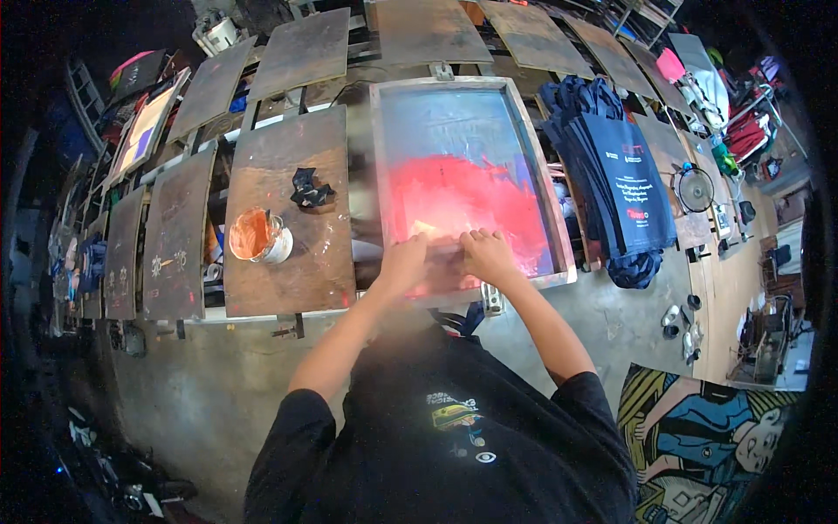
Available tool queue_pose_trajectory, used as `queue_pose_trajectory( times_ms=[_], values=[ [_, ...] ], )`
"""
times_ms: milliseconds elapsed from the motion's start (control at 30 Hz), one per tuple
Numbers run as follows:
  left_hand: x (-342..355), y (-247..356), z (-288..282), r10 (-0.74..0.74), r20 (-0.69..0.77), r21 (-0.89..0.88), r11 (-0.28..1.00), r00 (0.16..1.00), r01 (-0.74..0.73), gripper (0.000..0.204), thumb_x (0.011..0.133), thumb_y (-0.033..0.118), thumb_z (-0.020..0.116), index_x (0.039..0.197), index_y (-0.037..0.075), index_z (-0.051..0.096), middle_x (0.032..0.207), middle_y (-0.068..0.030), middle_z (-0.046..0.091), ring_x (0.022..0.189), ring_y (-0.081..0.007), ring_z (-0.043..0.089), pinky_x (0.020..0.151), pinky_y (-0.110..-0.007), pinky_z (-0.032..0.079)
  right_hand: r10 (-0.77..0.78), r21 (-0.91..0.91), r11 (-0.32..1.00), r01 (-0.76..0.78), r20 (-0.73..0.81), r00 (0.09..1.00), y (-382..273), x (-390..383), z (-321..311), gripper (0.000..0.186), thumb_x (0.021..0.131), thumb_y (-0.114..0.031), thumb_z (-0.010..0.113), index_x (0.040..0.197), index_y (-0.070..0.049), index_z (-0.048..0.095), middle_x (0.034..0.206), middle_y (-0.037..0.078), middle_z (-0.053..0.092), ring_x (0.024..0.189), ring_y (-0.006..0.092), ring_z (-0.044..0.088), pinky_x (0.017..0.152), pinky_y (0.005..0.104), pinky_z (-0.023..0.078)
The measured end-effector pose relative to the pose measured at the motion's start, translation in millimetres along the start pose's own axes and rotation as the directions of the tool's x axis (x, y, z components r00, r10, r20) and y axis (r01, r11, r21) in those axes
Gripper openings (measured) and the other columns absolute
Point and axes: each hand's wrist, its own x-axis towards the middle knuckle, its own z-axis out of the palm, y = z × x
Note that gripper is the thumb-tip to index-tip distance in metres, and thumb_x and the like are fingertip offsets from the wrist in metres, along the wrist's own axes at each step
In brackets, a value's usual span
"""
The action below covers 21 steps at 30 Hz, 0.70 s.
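Both my hands grip a squeegee (446,251) near the close end of a framed printing screen (445,84). My left hand (405,265) is closed on its left end. My right hand (490,256) is closed over its right part, with the knuckles up. The blade's lower edge is hidden, and blur covers part of the left side. Wet red ink (471,188) covers the near half of the mesh; the far half looks bluish. A small yellowish patch (425,229) shows by my left fingers.
Left of the screen, a brown board (288,288) holds a white tub (279,246) of orange-red ink and a crumpled black rag (310,189). Navy printed bags (624,175) hang over the board to the right. More boards (301,52) line the far side. A round fan (696,189) stands farther right.
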Motion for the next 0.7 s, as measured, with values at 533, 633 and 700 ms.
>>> queue_pose_trajectory(
  times_ms=[533,633,700],
  values=[
    [23,-5,-19,0.208,0.116,0.133,0.966,0.971,-0.223,0.045,0.073,0.025,0.077,0.107,0.004,0.057,0.098,-0.0191,0.067,0.094,-0.0370,0.065,0.078,-0.048,0.050,0.162,0.036,0.987,-0.159,-0.079,0.984,-11,-13,-12,0.031,0.075,-0.025,0.071,0.099,-0.011,0.059,0.097,0.007,0.066,0.100,0.0251,0.062,0.079,0.0429,0.043],
    [-3,5,-14,0.201,-0.004,-0.018,0.979,0.980,-0.201,0.042,0.074,0.026,0.080,0.103,0.006,0.057,0.091,-0.0194,0.067,0.089,-0.0416,0.064,0.075,-0.049,0.050,0.135,0.017,0.991,-0.134,-0.090,0.987,-9,-22,9,0.030,0.074,-0.023,0.071,0.100,-0.012,0.060,0.098,0.007,0.066,0.100,0.0242,0.062,0.081,0.0429,0.043],
    [-8,1,-12,0.167,-0.023,0.010,0.986,0.986,-0.167,0.040,0.075,0.024,0.079,0.103,0.005,0.057,0.092,-0.0184,0.067,0.089,-0.0416,0.064,0.075,-0.050,0.050,0.112,-0.001,0.994,-0.113,-0.117,0.987,-15,-17,13,0.029,0.076,-0.020,0.069,0.103,-0.013,0.060,0.100,0.005,0.067,0.100,0.0224,0.062,0.081,0.0426,0.043]
  ],
)
